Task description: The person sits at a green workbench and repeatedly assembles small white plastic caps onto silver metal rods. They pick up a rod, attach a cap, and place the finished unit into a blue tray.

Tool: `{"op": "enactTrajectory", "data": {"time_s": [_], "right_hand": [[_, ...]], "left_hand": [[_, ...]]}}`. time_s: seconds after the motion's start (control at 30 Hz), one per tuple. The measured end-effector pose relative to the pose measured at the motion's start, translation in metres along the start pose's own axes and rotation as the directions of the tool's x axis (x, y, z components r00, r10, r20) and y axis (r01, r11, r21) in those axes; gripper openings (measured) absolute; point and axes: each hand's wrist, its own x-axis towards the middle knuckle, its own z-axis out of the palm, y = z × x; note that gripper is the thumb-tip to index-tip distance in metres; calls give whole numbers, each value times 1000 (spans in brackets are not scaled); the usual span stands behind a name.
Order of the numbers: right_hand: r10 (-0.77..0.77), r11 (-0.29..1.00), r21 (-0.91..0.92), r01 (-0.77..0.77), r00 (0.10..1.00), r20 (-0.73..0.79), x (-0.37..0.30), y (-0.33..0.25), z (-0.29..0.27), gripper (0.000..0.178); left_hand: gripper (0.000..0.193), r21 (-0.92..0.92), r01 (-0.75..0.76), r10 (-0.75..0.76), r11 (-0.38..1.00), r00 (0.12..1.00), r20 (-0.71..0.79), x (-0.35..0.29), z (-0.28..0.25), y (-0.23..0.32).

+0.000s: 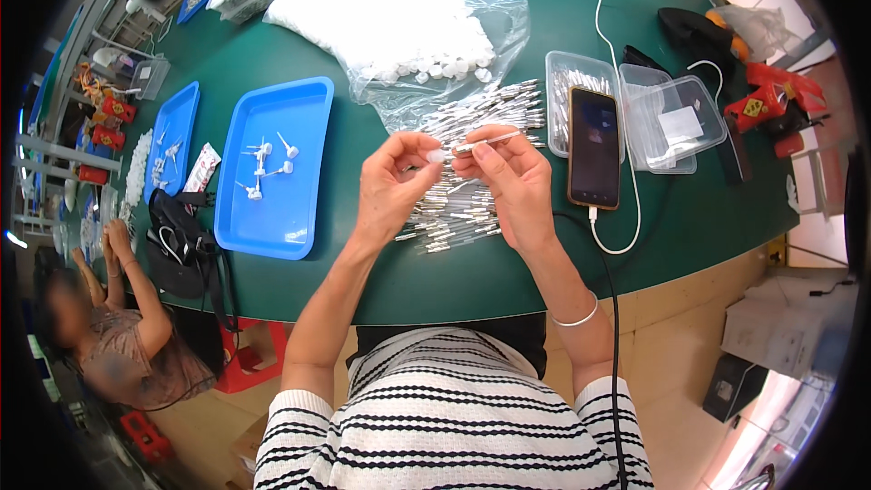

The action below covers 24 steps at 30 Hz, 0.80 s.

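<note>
Now pinching a cap (435, 156) in the left hand (396, 172), gripping a rod (491, 139) in the right hand (511, 174)! Holding both close together, angled inward over the pile (454, 216).

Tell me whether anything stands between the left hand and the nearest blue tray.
Nothing visible does: only green tabletop shows between the left hand, pinching a small white piece, and the blue tray.
</note>
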Motion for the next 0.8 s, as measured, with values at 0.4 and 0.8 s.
{"op": "enactTrajectory", "data": {"time_s": [0.4,0.8], "right_hand": [[-30,998,49,28,999,32,9,11,1,15],[-161,983,-75,165,985,55,8,20,0,14]], "left_hand": [[26,-391,171,-165,905,985,48,2,2,1],[16,-445,193,-183,875,981,66,-2,5,5]]}}
